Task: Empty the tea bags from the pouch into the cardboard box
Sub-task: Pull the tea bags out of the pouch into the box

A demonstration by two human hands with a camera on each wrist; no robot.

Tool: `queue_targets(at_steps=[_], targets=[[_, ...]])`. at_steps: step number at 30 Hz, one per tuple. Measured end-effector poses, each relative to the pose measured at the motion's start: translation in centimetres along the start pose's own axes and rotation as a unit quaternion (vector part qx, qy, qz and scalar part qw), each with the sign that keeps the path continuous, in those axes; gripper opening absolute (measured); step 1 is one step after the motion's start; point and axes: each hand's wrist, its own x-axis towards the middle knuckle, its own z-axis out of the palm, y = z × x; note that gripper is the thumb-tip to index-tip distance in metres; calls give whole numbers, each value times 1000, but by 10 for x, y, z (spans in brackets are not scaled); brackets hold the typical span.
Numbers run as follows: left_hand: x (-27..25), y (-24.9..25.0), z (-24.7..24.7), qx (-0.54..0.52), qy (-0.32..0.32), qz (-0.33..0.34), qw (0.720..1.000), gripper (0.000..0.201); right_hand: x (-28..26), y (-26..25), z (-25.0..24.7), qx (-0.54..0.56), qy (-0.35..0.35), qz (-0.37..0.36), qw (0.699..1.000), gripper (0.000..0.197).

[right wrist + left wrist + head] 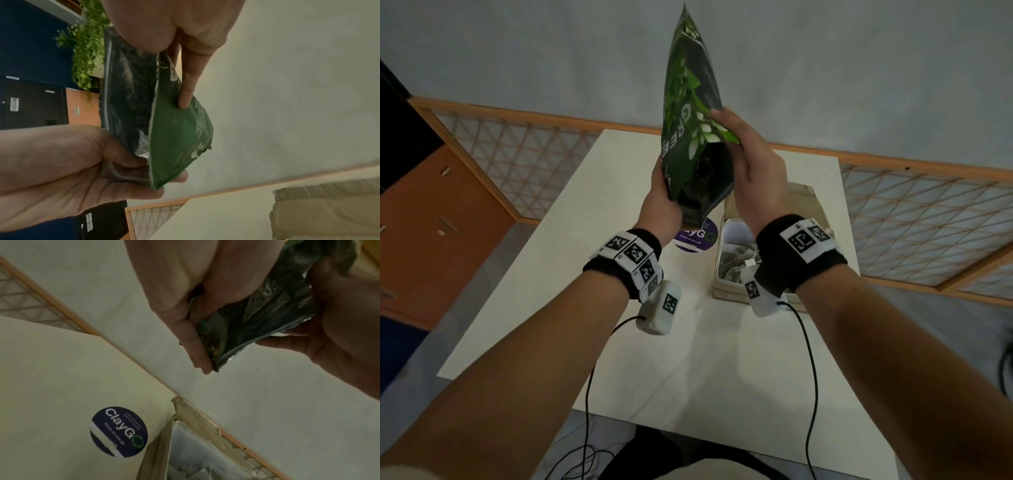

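Observation:
A dark green tea pouch [690, 102] is held up above the table, its open mouth facing down and towards me. My left hand [659, 202] grips the left edge of the mouth, and my right hand [753, 178] pinches the right edge, holding it spread. The inside looks dark. In the right wrist view my right fingers [188, 84] lie along the green pouch [180, 133]; in the left wrist view my left fingers [189, 331] hold the pouch [267, 305]. The open cardboard box [722, 291] sits below right, with tea bags [734, 262] inside.
The white table [619, 342] carries a round purple sticker [695, 238] to the left of the box. A wooden-framed lattice rail [517, 154] runs behind the table. Orange and dark cabinets [431, 222] stand on the left. Cables [811, 359] hang from both wrist cameras.

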Motion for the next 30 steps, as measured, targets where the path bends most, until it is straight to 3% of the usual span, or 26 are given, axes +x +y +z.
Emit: queue_targets(at_steps=[2, 4, 7, 11, 13, 15, 18, 22, 27, 30], targets=[[1, 4, -2, -52, 3, -4, 999, 94, -1, -7, -6, 4, 25, -41, 999, 42], [4, 6, -1, -64, 3, -8, 998, 81, -1, -9, -7, 6, 41, -73, 997, 45], [5, 1, 1, -19, -5, 5, 1000, 70, -3, -1, -1, 0, 34, -29, 999, 40], [2, 1, 4, -63, -21, -65, 996, 78, 1, 18, 2, -27, 19, -16, 999, 37], [2, 0, 3, -72, -30, -64, 995, 62, 5, 21, -1, -37, 17, -18, 999, 36], [7, -7, -1, -82, -67, -70, 992, 79, 8, 22, -5, -36, 22, -12, 999, 36], [8, -5, -6, -151, -126, -95, 976, 98, 12, 21, -11, -23, 38, -5, 999, 36], [3, 6, -5, -246, -206, -113, 940, 85, 16, 16, -16, -5, 26, -25, 999, 35], [11, 13, -9, -308, -217, -165, 911, 99, 17, 18, -18, -13, -30, -68, 997, 34], [13, 18, -11, -293, -212, -183, 914, 92, 15, 24, -17, -8, -71, -68, 995, 35]])
